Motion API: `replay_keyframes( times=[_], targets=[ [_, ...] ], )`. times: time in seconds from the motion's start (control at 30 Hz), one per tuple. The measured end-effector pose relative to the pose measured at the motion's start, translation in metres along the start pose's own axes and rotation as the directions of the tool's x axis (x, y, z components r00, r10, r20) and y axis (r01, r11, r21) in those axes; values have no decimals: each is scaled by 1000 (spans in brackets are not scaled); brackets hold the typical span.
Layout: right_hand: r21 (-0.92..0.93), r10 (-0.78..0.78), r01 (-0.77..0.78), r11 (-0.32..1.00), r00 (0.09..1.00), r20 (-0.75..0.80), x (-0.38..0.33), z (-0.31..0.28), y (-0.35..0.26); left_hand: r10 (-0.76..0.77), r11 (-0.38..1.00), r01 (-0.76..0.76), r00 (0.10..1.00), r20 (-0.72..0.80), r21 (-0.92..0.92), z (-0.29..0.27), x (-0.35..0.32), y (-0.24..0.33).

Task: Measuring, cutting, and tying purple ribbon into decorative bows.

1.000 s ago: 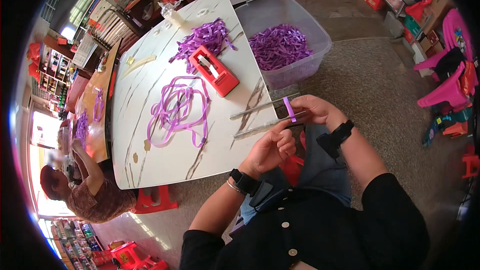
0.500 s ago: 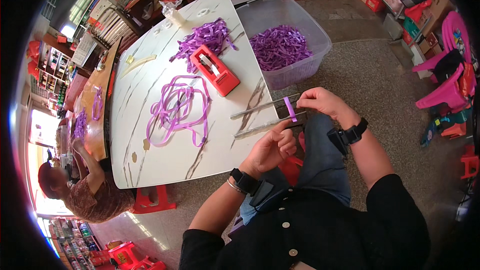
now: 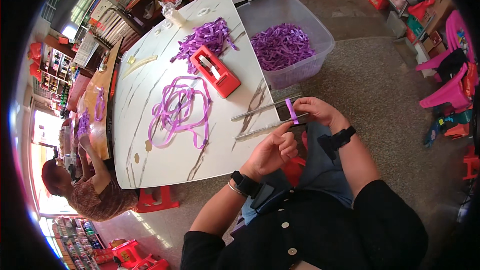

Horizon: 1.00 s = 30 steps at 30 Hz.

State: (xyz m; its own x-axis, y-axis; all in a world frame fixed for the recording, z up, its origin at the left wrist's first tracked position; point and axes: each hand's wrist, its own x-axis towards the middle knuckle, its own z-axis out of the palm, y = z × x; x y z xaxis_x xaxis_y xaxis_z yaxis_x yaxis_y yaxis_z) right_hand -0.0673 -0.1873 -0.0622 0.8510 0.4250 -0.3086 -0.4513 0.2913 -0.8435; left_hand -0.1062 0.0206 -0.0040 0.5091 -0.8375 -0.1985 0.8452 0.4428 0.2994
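Two thin metal rods (image 3: pixel 256 111) jut over the right edge of the white marbled table (image 3: pixel 210 125). A short purple ribbon strip (image 3: pixel 291 110) lies across them near their outer ends. My right hand (image 3: pixel 320 112) is closed in a pinch at the strip's right side; its fingertips hide part of the grip. From below, my left hand (image 3: pixel 272 152) reaches up with its index finger stretched to the strip's lower end and the other fingers curled; nothing shows in it. Left of the rods are a red tape dispenser (image 3: pixel 216 72) and a loose tangle of long purple ribbon (image 3: pixel 205 120).
A pile of purple ribbon pieces (image 3: pixel 206 37) lies behind the dispenser. Right of the table stands a clear plastic bin (image 3: pixel 320 52) full of purple strips. A person (image 3: pixel 92 195) sits at the left by a wooden table (image 3: pixel 102 135). Pink chairs (image 3: pixel 445 95) stand at far right.
My right hand has shifted slightly left and down, its fingers closer to the ribbon strip. My left hand and the strip have hardly moved.
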Motion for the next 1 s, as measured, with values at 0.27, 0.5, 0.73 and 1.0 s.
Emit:
replay_keyframes(
  times=[0.27,0.5,0.73,1.0],
  targets=[
    [14,-25,26,1000,998,-64,-11,1,-13,-1,1000,1,1000,-13,-26,1,0,0],
    [-9,8,-9,1000,994,-107,-20,11,-30,-6,1000,6,1000,-11,-23,4,1,0],
    [-258,-91,38,965,976,-198,-24,26,-44,0,1000,0,1000,-7,-12,2,-1,0],
    [-267,-89,32,963,975,-202,-25,24,-42,4,1000,-4,1000,-15,-5,3,0,0]
  ],
)
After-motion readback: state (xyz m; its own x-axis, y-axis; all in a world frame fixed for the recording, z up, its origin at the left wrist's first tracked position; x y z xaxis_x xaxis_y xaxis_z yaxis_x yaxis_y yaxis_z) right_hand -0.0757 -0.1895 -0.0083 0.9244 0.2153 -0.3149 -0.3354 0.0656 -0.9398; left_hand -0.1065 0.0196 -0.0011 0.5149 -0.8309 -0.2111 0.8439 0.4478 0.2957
